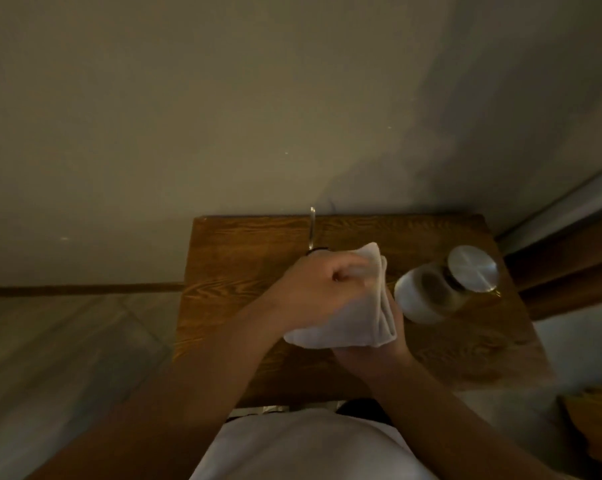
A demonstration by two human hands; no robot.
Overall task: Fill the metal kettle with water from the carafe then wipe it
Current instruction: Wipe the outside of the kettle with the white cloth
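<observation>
Dim room, plain wall (223, 116), wooden table (237, 258) against it, left hand (313, 289) clenched on white cloth (355, 323) mid-table, right hand (372, 355) cupping cloth from below, kettle spout (312, 226) at far edge, lidded carafe (441, 289) near right edge.

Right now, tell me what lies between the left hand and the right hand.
In the head view, a folded white cloth lies between them: the left hand presses on top, the right hand cups it from below. The kettle is mostly hidden beneath.

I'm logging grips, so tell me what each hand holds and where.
Both hands hold the folded white cloth: left hand closed over its top, right hand cupping beneath. The kettle is hidden underneath.
</observation>
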